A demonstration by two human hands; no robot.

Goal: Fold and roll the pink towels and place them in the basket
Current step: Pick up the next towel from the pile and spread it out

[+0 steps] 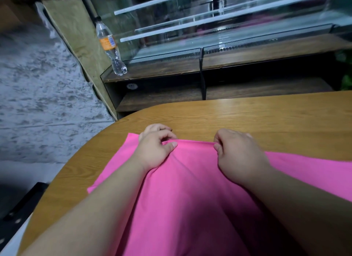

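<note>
Pink towel [190, 189] spread flat over the near part of the wooden counter [247, 113], reaching from close to the rounded left edge across to the right and out of view there. Far-left corner lying flat on the wood; near-left corner just short of the counter's left edge. Near end hidden below both forearms.

Left hand [156, 149] on the towel's far hem, wrist resting on the cloth, fingers curled over the edge, thumb pressed toward the forefinger with the hem caught between: grip clamped on the towel. Right hand [238, 154] further right along the same hem, knuckles up, fingers curled under, thumb and forefinger nipping the cloth: grip likewise clamped on the towel. Between the 2 hands, the hem gathered into a thin raised ridge. Hands near each other, not touching.

Beyond the counter's far edge, a dark wooden shelf unit [247, 65] with a glass display case [209, 33] on top. Clear plastic bottle [111, 48] with an orange label at the unit's left end, up against the glass. Off the counter's left edge, a rough grey surface [38, 103], floor or wall impossible to tell.
</note>
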